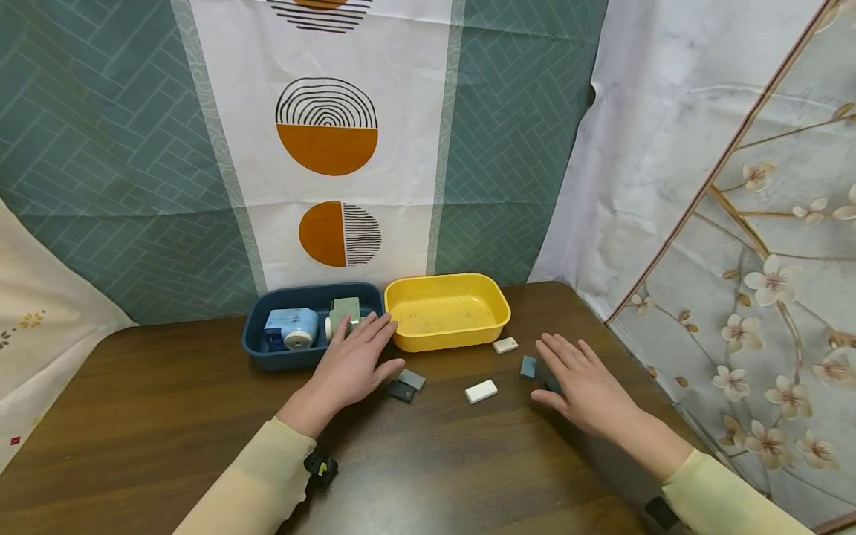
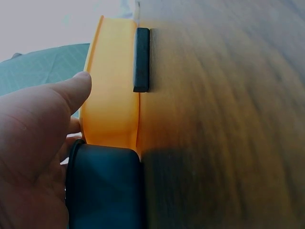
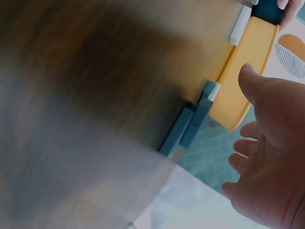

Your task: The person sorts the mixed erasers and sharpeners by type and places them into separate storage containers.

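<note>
Brown wooden table [image 1: 428,475]: lower frame.
Left hand [image 1: 354,364]: outstretched, holding nothing, by navy rectangular plastic tray [image 1: 284,361], centre-left.
Right hand [image 1: 585,386]: likewise, beside blue rectangular block [image 1: 528,367], right of centre.
Right wrist view: second blue block [image 3: 177,131], largely hidden in head view.

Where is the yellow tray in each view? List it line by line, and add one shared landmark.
Head: yellow tray right of centre, just below mid-height.
Left wrist: yellow tray left of centre, mostly upper half.
Right wrist: yellow tray at upper right.
Shared landmark: dark blue tray, beside it in all three.
</note>
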Available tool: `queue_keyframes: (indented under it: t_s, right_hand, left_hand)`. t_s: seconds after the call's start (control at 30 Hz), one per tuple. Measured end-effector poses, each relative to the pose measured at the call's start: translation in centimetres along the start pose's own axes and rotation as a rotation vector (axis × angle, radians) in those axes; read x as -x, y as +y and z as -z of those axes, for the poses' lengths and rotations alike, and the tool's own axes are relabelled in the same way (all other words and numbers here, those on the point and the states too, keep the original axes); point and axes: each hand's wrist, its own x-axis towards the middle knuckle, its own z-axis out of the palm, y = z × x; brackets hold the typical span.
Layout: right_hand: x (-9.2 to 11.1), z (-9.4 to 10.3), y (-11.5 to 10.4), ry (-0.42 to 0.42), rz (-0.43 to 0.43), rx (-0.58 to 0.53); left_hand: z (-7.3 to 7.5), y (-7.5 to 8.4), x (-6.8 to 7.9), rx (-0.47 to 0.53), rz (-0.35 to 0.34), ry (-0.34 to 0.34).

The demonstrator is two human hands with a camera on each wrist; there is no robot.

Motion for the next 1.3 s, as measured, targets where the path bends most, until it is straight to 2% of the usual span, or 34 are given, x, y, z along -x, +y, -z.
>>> queue_keyframes:
  t_s: [0.13, 0.47, 0.73, 1.03, 1.3]
  right_hand:
    - [0.5, 0.0, 0.5, 0.002, -0.012, -0.004]
    - [1.7, -0.2, 1.7, -0.053, -0.081, -0.036]
    - [2.4, -0.5, 2.7, -0.016, -0.064, -0.045]
    - [3.1, -0.5, 3.5, -0.067, -0.101, -0.053]
    - [3.9, -0.7, 3.7, -0.062, -0.111, -0.064]
  left_hand:
    - [0.0, 0.0, 0.0, 0.0, 0.003, -0.005]
    - [0.1, 0.2, -0.1, -0.004, 0.005, -0.011]
    - [0.2, 0.2, 0.0, -0.002, -0.001, -0.008]
    - [0.2, 0.1, 0.0, 0.0, -0.003, -0.005]
    - [0.2, 0.1, 0.0, -0.008, 0.003, -0.01]
